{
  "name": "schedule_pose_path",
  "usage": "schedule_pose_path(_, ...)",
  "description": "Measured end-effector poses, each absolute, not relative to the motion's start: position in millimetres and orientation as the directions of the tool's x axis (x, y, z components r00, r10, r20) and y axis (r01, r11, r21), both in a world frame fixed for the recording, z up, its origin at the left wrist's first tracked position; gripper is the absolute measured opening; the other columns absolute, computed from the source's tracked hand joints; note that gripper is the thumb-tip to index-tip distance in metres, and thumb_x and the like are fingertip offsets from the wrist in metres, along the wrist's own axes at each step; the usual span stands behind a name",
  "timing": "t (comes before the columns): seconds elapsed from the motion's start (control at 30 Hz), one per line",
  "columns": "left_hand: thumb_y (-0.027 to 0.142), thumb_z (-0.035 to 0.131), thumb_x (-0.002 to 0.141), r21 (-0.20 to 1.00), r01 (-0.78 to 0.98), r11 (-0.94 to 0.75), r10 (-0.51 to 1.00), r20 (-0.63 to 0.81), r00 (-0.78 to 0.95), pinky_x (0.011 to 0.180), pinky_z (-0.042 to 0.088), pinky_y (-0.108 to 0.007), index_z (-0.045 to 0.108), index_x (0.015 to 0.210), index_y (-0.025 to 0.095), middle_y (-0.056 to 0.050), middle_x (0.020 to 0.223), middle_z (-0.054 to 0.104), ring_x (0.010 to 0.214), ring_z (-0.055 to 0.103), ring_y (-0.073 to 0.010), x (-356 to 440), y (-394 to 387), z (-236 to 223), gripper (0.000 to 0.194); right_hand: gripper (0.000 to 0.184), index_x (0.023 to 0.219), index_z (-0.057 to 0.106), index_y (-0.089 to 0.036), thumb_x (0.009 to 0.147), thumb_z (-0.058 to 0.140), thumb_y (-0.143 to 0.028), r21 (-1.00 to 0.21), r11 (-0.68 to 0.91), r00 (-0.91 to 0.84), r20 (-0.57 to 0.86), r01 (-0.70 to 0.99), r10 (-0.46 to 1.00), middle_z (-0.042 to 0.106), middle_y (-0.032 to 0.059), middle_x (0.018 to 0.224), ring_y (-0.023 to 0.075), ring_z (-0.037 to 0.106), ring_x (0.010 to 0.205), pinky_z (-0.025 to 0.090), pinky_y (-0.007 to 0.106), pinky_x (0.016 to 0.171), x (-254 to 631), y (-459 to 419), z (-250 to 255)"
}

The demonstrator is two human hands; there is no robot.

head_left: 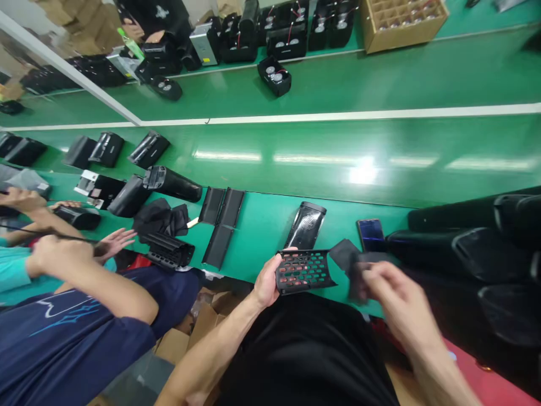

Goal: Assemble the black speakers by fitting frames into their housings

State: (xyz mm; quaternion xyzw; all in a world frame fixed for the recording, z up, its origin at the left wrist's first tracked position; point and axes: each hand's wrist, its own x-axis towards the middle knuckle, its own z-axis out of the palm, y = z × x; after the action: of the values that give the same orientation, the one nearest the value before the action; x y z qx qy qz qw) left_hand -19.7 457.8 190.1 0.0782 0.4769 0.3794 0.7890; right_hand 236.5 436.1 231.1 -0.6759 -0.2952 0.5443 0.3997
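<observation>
My left hand (pixel 267 282) grips the left end of a curved black plastic grille (pixel 305 272) with rows of slot-shaped holes; fingers show through from behind. Off the grille's right end, my right hand (pixel 391 290) pinches a thin dark sheet (pixel 358 282), blurred by motion, perhaps cloth or mesh. Another flat dark piece (pixel 343 254) lies between the two. Just beyond the grille rests a glossy black curved shell (pixel 307 224) on the green table. A phone (pixel 371 234) lies beyond my right hand.
Large black cases (pixel 465 245) are stacked at the right. Flat black panels (pixel 222 223) and a dark cloth pile (pixel 160 217) lie to the left. A co-worker's arm (pixel 101 276) reaches in there. Across the bench stand black speaker-like housings (pixel 287 42) and a divided carton (pixel 401 28).
</observation>
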Motion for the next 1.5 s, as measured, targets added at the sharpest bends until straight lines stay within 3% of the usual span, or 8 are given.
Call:
schedule_pose_path(0.13,0.056,0.07,0.088,0.474,-0.495,0.728,0.656,-0.692,0.303,0.085,0.06,-0.04,0.07,0.132,0.014,-0.015,0.116,0.078,0.102,0.075,-0.0318,-2.7,454.6,186.7,0.061,0.042,0.078,0.063,-0.023,0.086,0.072,-0.062,-0.845,-0.535,-0.111,-0.532,-0.001,0.84,0.068,0.0023,0.078,0.0179,0.063,0.064,0.054,0.032,0.063,178.4,449.5,236.2)
schedule_pose_path(0.27,0.054,0.071,0.087,0.437,-0.561,0.703,0.661,-0.691,0.291,0.095,0.056,-0.038,0.073,0.125,0.012,-0.014,0.111,0.08,0.109,0.074,-0.0313,-1.1,455.7,187.3,0.057,0.044,0.102,0.073,-0.021,0.087,0.07,-0.063,-0.841,-0.54,-0.088,-0.541,0.033,0.837,0.073,0.0092,0.11,0.0234,0.071,0.084,0.06,0.035,0.075,190.5,441.0,245.5)
schedule_pose_path(0.43,0.055,0.073,0.084,0.338,-0.62,0.708,0.627,-0.704,0.332,0.099,0.054,-0.04,0.075,0.117,0.011,-0.014,0.11,0.08,0.111,0.073,-0.0313,-4.2,460.8,190.8,0.055,0.051,0.101,0.071,-0.024,0.069,0.088,-0.06,-0.803,-0.588,0.384,-0.513,0.103,0.768,0.073,0.0051,0.092,0.0232,0.067,0.085,0.055,0.03,0.069,251.0,434.6,220.3)
schedule_pose_path(0.57,0.043,0.089,0.07,0.417,-0.544,0.728,0.635,-0.709,0.305,0.087,0.054,-0.034,0.073,0.112,0.013,-0.01,0.098,0.079,0.093,0.073,-0.0259,-3.7,462.1,194.0,0.054,0.052,0.088,0.071,-0.022,0.062,0.091,-0.062,-0.646,-0.743,0.132,-0.764,-0.175,0.632,0.071,0.0032,0.079,0.0199,0.063,0.065,0.049,0.028,0.052,247.5,433.4,191.5)
schedule_pose_path(0.73,0.034,0.093,0.067,0.581,-0.399,0.709,0.684,-0.705,0.188,0.076,0.05,-0.026,0.069,0.105,0.016,-0.003,0.09,0.074,0.077,0.066,-0.0151,-5.8,463.6,196.1,0.049,0.043,0.074,0.067,-0.021,0.063,0.096,-0.05,-0.547,-0.739,-0.015,-0.8,-0.393,0.6,0.069,-0.0002,0.068,0.0156,0.06,0.058,0.051,0.027,0.057,227.8,421.5,189.6)
schedule_pose_path(0.9,0.044,0.086,0.075,0.605,-0.323,0.728,0.677,-0.71,0.196,0.071,0.048,-0.024,0.069,0.106,0.015,-0.003,0.085,0.073,0.071,0.063,-0.0139,-14.1,464.5,196.6,0.046,0.043,0.091,0.07,-0.021,0.065,0.096,-0.043,-0.539,-0.753,-0.157,-0.764,-0.378,0.626,0.069,-0.0013,0.074,0.0127,0.058,0.056,0.044,0.021,0.048,231.8,413.7,197.6)
schedule_pose_path(1.13,0.042,0.084,0.076,0.588,-0.317,0.744,0.664,-0.705,0.251,0.07,0.047,-0.024,0.07,0.109,0.015,-0.003,0.086,0.072,0.072,0.062,-0.0146,-23.2,468.1,205.0,0.045,0.048,0.078,0.062,-0.021,0.067,0.093,-0.056,-0.529,-0.748,-0.062,-0.799,-0.4,0.598,0.062,-0.0037,0.065,0.0116,0.054,0.052,0.047,0.023,0.051,227.0,415.6,199.5)
schedule_pose_path(1.5,0.047,0.085,0.075,0.598,-0.276,0.753,0.655,-0.722,0.223,0.07,0.048,-0.023,0.073,0.11,0.014,-0.005,0.087,0.074,0.072,0.063,-0.0151,-21.9,468.1,204.6,0.05,0.056,0.067,0.051,-0.022,0.073,0.084,-0.066,-0.634,-0.725,-0.005,-0.752,-0.269,0.659,0.045,-0.0073,0.054,0.0083,0.037,0.046,0.031,0.02,0.045,233.3,411.4,193.3)
